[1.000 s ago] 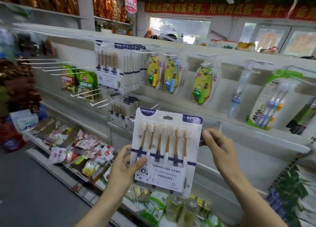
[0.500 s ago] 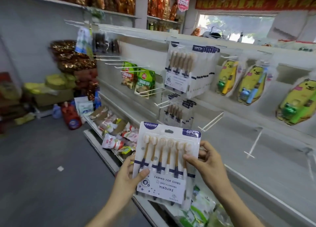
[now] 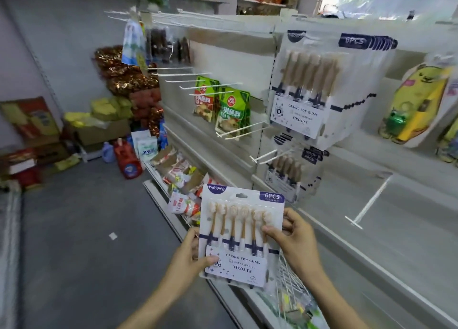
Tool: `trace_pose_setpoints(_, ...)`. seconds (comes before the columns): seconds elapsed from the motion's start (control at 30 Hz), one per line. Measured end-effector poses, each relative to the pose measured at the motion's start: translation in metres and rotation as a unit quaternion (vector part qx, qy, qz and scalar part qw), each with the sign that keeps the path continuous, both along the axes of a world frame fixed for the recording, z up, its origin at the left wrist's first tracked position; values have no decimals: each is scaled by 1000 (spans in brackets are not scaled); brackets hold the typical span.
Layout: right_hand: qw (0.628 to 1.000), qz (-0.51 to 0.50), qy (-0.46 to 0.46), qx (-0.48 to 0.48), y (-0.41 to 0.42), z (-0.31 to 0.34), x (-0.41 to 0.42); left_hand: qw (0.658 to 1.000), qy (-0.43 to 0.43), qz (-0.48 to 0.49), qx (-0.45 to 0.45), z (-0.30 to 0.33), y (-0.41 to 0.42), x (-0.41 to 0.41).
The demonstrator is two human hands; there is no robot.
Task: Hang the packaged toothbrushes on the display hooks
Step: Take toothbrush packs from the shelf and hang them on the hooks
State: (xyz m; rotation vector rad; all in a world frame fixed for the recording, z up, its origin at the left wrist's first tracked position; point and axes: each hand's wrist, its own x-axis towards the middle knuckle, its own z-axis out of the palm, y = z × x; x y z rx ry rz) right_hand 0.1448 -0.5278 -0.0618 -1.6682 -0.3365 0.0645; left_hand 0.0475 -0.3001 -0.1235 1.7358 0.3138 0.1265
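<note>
Pinching the toothbrush pack point(image 3: 239, 237) by both side edges, left hand point(image 3: 190, 259) and right hand point(image 3: 295, 239) keep its hang-hole clear for a hook point(image 3: 270, 155).

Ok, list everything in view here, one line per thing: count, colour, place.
held toothbrush pack: one, white and navy, low centre, in both hands
hung toothbrush packs: a stack, white and navy, upper hook
lower toothbrush packs: several, same colours, hook below
bare hooks: several, white, left of the stacks
green sachets: two, green, on hooks
yellow toothbrush pack: one, yellow, far right
red jug: one, red, on the floor
left hand: grips the pack's left edge
right hand: pinches its right edge
</note>
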Motion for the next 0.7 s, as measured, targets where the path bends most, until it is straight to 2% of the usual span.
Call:
trace_pose_setpoints(0.3, 999, -47, 12, -18, 8, -21, 66, 998, 0, -38, 50, -29, 12, 99)
trace_pose_setpoints(0.7, 989, -131, -26, -66, 26, -25, 115, 991, -19, -110, 77, -41, 38, 190)
